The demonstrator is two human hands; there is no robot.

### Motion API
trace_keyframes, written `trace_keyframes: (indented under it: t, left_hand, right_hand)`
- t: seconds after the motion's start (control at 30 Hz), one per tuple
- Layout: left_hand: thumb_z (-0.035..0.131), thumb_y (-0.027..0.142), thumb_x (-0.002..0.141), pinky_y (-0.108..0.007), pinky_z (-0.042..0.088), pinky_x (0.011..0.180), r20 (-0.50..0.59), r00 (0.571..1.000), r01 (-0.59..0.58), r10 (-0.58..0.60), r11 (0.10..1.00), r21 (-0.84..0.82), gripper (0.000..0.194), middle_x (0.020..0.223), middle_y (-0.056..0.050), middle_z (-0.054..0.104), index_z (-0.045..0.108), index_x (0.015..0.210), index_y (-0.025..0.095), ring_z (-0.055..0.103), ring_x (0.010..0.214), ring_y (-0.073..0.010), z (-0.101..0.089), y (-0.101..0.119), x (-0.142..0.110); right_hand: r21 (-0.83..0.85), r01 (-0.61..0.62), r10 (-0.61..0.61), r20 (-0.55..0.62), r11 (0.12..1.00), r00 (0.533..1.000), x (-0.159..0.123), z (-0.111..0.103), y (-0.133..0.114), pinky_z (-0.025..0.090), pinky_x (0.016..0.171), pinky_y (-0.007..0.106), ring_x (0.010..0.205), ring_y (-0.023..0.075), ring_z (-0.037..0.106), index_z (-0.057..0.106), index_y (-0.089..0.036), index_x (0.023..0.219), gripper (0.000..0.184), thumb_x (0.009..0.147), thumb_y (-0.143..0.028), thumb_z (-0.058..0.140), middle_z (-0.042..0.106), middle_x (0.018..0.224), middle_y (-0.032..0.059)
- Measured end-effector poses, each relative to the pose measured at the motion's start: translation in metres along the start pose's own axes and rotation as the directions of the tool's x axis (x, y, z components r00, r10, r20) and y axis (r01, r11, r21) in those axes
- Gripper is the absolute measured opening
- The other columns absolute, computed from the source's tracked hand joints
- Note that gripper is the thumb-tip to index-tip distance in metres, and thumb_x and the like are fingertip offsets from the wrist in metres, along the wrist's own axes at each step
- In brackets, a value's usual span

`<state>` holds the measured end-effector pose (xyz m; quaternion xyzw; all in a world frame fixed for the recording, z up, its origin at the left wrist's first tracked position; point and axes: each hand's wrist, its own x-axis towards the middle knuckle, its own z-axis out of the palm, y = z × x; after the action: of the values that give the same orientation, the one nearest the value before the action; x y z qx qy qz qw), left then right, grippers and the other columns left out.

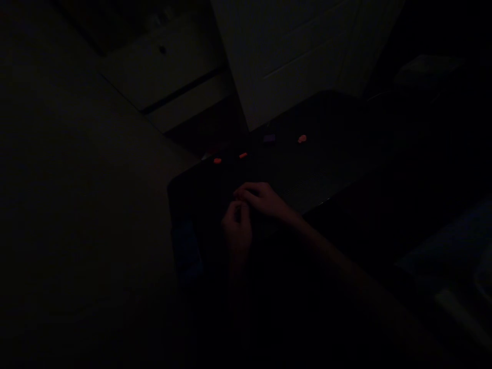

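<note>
The picture is very dark. Over the dark tabletop [307, 177], my left hand [237, 225] and my right hand [263, 197] meet at the fingertips. Both hands are closed in a pinch, with thumbs and fingers pressed together. Whatever sits between them is too small and dim to name. Beyond the hands lie a small flat orange-red piece [217, 161] and a short orange-red bar [243, 155]. Farther right is a lumpy orange-pink piece [302, 139]. A small purple block-like thing [269, 139] lies between the bar and the lump.
A pale panelled door [292, 56] stands behind the table's far edge. Left of it is a light cabinet [165, 72] with a dark knob. A bluish flat thing [187, 248] lies at the table's left side. Shadow hides most of the right.
</note>
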<state>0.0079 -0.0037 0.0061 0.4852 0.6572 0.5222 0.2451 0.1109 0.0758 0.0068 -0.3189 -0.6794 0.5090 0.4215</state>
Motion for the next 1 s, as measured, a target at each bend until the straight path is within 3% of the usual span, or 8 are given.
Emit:
trace_keyframes:
  t: [1.0]
  left_hand:
    - [0.057,0.033,0.091,-0.023,0.047,0.065,0.005,1.0,-0.006,0.006,1.0,-0.006,0.017,0.076,0.0,0.066,0.063,0.082,0.02,0.062,0.071,-0.0143,-0.0001,0.0,-0.0002]
  right_hand:
    - [0.005,0.006,-0.006,0.009,1.0,1.0,0.0003,-0.0001,0.0023,0.05,0.081,0.027,0.089,0.0171,0.07,0.076,-0.017,0.094,0.024,0.096,-0.025,0.054,0.077,0.095,0.0034]
